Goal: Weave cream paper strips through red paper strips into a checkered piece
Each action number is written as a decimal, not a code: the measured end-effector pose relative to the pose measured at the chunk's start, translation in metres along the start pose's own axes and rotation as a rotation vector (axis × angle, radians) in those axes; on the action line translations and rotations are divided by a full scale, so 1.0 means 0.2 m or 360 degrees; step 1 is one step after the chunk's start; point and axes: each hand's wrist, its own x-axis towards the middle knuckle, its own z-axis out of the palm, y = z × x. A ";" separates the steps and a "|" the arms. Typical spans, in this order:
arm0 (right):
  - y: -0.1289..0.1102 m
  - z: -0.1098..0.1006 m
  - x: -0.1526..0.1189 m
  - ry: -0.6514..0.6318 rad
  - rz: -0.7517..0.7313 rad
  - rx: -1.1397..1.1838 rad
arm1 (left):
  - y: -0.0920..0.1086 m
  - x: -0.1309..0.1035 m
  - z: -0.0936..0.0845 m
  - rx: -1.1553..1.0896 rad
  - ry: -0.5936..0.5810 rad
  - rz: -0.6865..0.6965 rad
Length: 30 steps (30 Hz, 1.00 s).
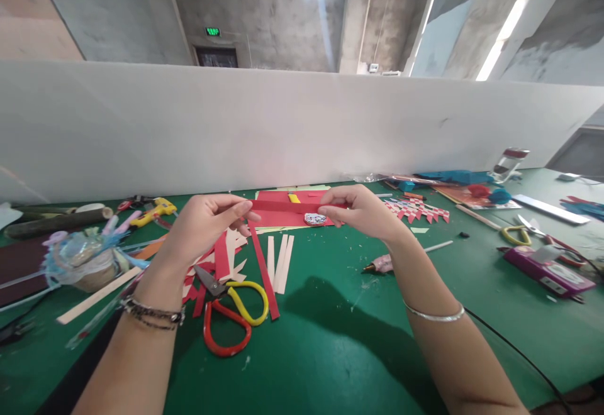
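Observation:
A red paper strip [285, 207] is stretched level between my two hands, above the table. My left hand [217, 217] pinches its left end between thumb and fingers. At the other end, my right hand [352, 210] grips the strip in the same way. Behind it lies a red paper sheet [274, 218] with a yellow-handled tool [294, 198] on it. A small speckled oval piece [314, 219] shows just below the strip, near my right fingers. Scissors [231, 314] with one red and one yellow handle lie below my left hand, beside red and cream paper scraps [226, 254].
Cream strips [283, 264] lie mid-table. A glue gun-like yellow tool [153, 212] and a blue wrapped bundle [85, 251] are at left. At right are a pen-like tool [380, 264], a woven red-and-white piece [418, 209] and a purple box [545, 270]. A white partition [302, 129] stands behind.

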 end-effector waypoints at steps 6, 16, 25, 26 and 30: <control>0.03 -0.02 0.02 0.0142 0.0041 0.0242 | -0.06 0.01 -0.06 0.0097 0.0089 -0.0084; 0.02 0.02 0.02 0.0383 -0.0170 0.0399 | -0.05 0.01 -0.07 -0.0031 0.0156 -0.0048; 0.04 0.07 0.04 0.0835 -0.0391 0.0481 | 0.00 0.00 -0.02 -0.0102 0.0031 0.0032; 0.05 0.07 0.04 0.0842 -0.0419 0.0494 | 0.01 0.00 -0.02 -0.0074 -0.0030 0.0046; 0.05 0.03 0.03 0.0839 -0.0438 0.0439 | 0.00 0.00 -0.04 0.0194 -0.0425 0.0001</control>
